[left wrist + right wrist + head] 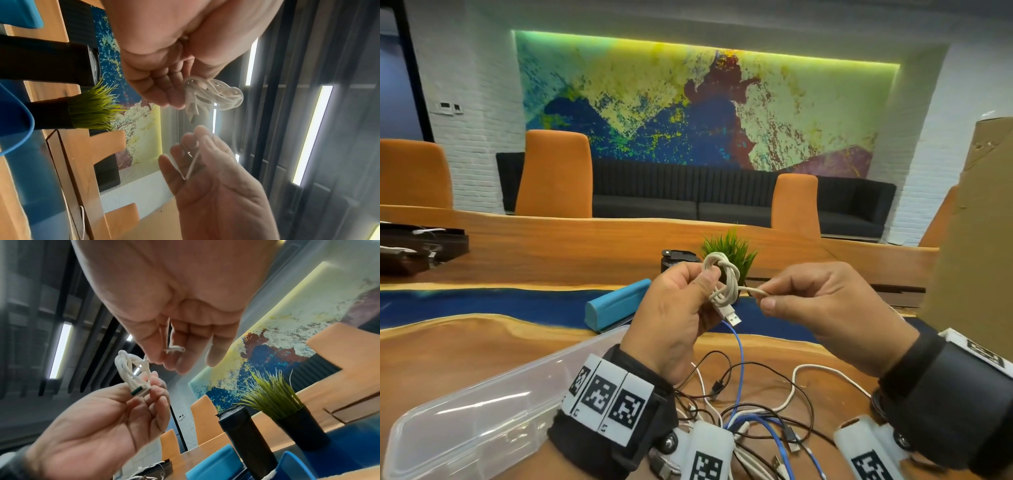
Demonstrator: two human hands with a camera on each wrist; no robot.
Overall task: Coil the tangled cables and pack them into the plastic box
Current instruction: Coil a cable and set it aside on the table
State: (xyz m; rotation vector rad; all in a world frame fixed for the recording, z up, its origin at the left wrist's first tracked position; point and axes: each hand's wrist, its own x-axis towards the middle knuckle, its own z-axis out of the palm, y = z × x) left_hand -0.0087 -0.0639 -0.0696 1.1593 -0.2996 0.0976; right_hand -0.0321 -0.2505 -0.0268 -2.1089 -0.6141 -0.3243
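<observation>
Left hand (674, 308) gripped a coiled white cable (722, 281) above the wooden table (482, 342), right hand (822, 301) pinched its free end, clear plastic box (476, 411) lay left of it, apparently empty

The room is bright and evenly lit, a green-yellow LED strip (705, 46) glowing above the mural. Both wrist views are hazy and motion-blurred, long ceiling light bars (312, 134) flaring. Edges bend from wide-angle distortion.

Ahead I see a green-lit abstract mural (698, 109) upper centre, white brick wall (472, 113) upper left, dark sofa (722, 202) mid-frame, orange chairs (553, 174) before it.
</observation>
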